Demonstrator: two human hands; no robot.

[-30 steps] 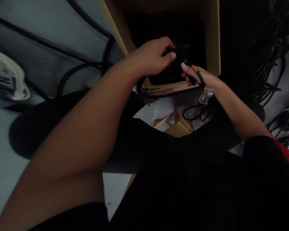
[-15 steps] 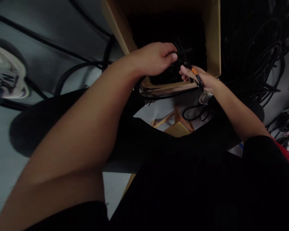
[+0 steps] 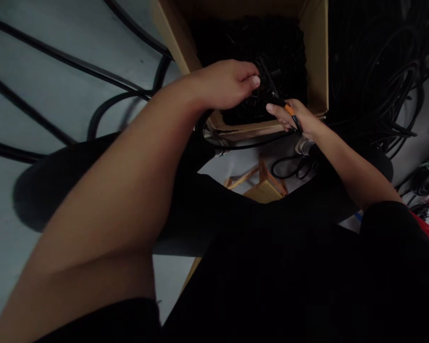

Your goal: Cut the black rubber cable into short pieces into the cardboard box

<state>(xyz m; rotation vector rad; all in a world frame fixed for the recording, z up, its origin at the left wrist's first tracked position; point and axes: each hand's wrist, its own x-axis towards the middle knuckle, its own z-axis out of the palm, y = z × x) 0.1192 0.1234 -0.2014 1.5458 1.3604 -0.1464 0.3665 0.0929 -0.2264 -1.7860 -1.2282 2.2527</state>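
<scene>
My left hand [image 3: 227, 85] is curled over a black cable [image 3: 259, 102] inside a cardboard box [image 3: 316, 57], close to a threaded black connector [image 3: 274, 74]. My right hand [image 3: 295, 116] grips a small black-handled tool with an orange part [image 3: 290, 110], possibly scissors. Its fingertips reach toward the cable under my left hand. The box holds a dark mass of black cables [image 3: 246, 43]. My forearms cross above its near rim, hiding part of it.
A large heap of coiled black cable [image 3: 375, 81] lies right of the box. Thick black cables [image 3: 121, 100] run across the grey floor at left. Below the box are a wooden stool [image 3: 264, 190], a small cable loop [image 3: 289, 167] and a red bag [image 3: 427, 226].
My right hand has shifted slightly left and up, nearer my left hand. The view has moved a little, and the white cloth at the left edge has gone out of sight.
</scene>
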